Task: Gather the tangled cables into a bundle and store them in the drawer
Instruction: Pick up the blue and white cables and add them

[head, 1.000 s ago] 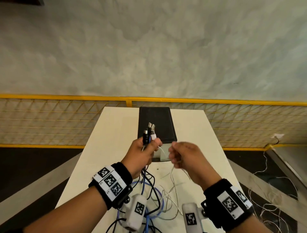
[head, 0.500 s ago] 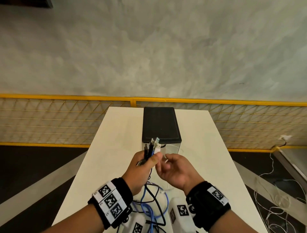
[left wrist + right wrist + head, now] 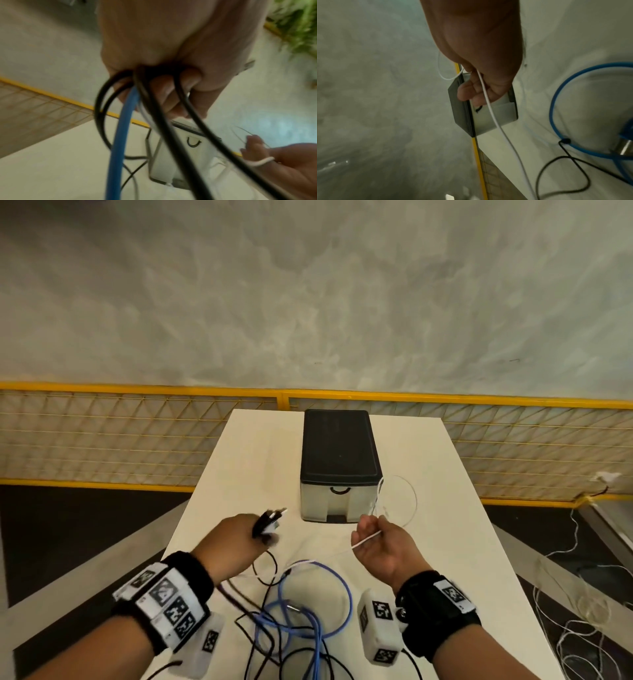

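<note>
My left hand [image 3: 239,537] grips a bunch of cable ends [image 3: 270,520], black, blue and white, with the plugs sticking out past the fingers. In the left wrist view the curled fingers [image 3: 164,94] clamp black cables and a blue cable [image 3: 120,135]. My right hand [image 3: 380,546] holds a thin white cable [image 3: 366,539], which loops up beside the drawer unit. That white cable [image 3: 489,108] runs across my right palm. The drawer unit [image 3: 337,460], black-topped with a pale front and a closed drawer [image 3: 339,501], stands mid-table. Blue and black cables [image 3: 308,607] lie tangled between my wrists.
The white table [image 3: 239,467] ends at a yellow mesh fence [image 3: 102,436] behind. Loose white wires [image 3: 579,607] lie on the dark floor to the right. A grey concrete wall fills the background.
My hands have moved apart: the left went left and down with the cable ends, the right went right, drawing the white cable out. The drawer front is now uncovered.
</note>
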The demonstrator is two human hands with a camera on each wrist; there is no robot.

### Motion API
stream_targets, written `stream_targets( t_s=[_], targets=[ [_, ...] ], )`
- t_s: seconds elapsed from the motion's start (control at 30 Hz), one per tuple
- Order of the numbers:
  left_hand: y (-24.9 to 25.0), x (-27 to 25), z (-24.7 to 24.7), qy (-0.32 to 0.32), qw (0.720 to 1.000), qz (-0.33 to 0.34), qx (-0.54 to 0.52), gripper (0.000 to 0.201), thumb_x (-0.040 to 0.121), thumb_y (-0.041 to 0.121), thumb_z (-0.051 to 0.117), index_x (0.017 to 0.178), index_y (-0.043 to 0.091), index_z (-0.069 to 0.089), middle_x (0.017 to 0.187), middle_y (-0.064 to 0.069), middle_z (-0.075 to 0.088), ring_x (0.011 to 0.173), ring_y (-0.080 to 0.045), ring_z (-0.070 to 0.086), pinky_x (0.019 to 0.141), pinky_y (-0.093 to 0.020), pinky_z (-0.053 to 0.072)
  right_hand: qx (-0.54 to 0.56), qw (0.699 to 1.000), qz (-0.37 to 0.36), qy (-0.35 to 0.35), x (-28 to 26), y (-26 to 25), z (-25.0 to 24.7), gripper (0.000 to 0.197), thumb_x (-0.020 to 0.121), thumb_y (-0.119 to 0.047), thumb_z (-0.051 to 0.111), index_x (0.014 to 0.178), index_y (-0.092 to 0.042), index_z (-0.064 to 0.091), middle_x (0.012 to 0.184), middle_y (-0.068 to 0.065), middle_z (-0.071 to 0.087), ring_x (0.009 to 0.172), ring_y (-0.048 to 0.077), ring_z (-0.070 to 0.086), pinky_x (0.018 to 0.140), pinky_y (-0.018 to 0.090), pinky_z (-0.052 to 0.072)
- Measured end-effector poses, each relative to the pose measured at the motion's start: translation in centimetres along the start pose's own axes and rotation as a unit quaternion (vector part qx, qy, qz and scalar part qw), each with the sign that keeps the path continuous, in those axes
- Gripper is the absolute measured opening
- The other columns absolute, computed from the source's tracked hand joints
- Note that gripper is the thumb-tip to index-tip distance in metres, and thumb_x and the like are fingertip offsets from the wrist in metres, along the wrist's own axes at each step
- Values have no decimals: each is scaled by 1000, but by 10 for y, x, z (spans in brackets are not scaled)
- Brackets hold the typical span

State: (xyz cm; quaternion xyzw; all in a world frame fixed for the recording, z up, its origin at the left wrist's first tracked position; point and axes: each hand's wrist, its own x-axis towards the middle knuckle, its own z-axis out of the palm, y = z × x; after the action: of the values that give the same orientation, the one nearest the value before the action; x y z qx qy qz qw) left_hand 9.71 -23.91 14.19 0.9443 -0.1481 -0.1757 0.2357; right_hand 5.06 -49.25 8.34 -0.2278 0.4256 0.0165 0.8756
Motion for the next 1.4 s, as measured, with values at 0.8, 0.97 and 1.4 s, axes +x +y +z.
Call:
stream_targets(
  t_s=[0.8, 0.97, 1.4],
  targets=[
    [-23, -6, 58, -308, 939, 137, -65, 32, 80, 43, 75, 75, 13, 64, 64, 10, 52, 59, -4, 47, 61, -30, 39, -54, 997, -20, -48, -3, -26, -5, 23, 102, -18, 45, 87, -9, 60, 69, 3, 73, 65, 18, 75, 71, 33, 54],
    [6, 6, 40, -18, 888, 3, -460, 20, 89, 18, 70, 77, 14, 55, 54, 4, 32, 41, -11, 27, 41, -20, 25, -96, 993, -10, -64, 0, -9, -4, 20, 103, -14, 39, 104, -9, 58, 88, 9, 78, 75, 23, 76, 79, 44, 50],
    [61, 19, 88, -22, 958, 131, -255, 26, 70, 14, 72, 60, 32, 57, 60, 11, 59, 59, 0, 53, 62, -25, 42, -206, 970, 52, -120, -31, 25, 9, 31, 94, -18, 45, 87, -3, 72, 82, 19, 72, 69, 31, 70, 75, 47, 53]
  ],
)
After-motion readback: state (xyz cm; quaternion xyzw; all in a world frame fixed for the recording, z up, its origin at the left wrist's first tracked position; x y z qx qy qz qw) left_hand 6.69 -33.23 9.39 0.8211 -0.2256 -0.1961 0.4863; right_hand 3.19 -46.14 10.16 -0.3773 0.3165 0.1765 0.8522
